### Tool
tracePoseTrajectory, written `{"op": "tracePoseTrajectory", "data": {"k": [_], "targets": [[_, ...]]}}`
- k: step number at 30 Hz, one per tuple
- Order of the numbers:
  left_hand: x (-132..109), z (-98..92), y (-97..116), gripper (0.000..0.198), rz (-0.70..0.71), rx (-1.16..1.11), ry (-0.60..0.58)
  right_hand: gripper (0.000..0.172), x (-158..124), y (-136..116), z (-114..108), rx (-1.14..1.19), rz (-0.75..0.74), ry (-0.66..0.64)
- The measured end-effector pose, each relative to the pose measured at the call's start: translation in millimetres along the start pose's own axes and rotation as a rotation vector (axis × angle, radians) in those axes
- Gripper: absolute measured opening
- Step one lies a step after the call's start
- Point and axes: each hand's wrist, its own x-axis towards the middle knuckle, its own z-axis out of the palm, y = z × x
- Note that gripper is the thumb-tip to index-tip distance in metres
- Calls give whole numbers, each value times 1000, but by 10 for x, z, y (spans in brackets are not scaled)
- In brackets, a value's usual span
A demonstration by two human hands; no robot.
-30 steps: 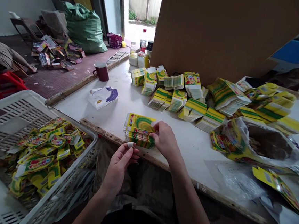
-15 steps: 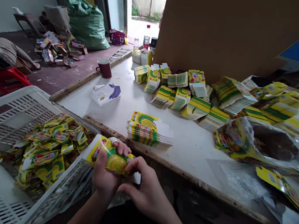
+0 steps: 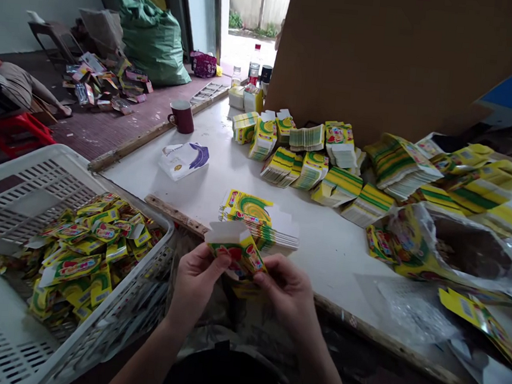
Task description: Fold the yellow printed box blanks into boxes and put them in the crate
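Between both hands, just in front of the table edge, is a small yellow printed carton (image 3: 238, 255) with its white end flaps standing up. My left hand (image 3: 201, 274) grips its left side, thumb on the front panel. Thumb and fingers of my right hand (image 3: 286, 284) pinch its lower right corner. Right behind the carton, a stack of flat yellow cartons (image 3: 254, 208) lies on the white table (image 3: 192, 204). To the left, a white plastic basket (image 3: 64, 160) holds a heap of small filled yellow packs (image 3: 82, 260).
Rows of bundled flat cartons (image 3: 305, 166) line the table's back, before a tall brown board (image 3: 375, 53). An open plastic bag (image 3: 475, 247) sits at right. A maroon mug (image 3: 182, 117) and a tissue pack (image 3: 184, 160) stand at left. Another person's leg (image 3: 27, 85) shows far left.
The carton has gone from lying flattened in my left hand to an opened box shape with raised flaps. Both hands have moved right, and my right hand now holds its right side.
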Motion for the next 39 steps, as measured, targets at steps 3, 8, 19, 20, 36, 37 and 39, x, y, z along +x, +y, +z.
{"op": "tracePoseTrajectory", "data": {"k": [3,8,19,20,36,37,39], "targets": [[66,-130,217,82,-4,-44,-154,20,-30,-71,-182,-387,-242,-105],[18,-120,253,90,-177,392,-530,40,-115,-149,-191,-661,-509,-163],[-139,86,-65,76,308,822,-566,43,-145,50,57,217,186,-37],[-139,85,-57,72,327,821,-580,41,-143,55,52,231,195,-65],[-40,-1,-9,63,173,780,-273,48,-172,193,-48,-343,-299,-18],[-25,-18,33,60,178,797,-298,46,-160,206,-96,-371,-296,-80],[-3,-46,101,59,184,832,-341,39,-133,215,-194,-403,-269,-189]]}}
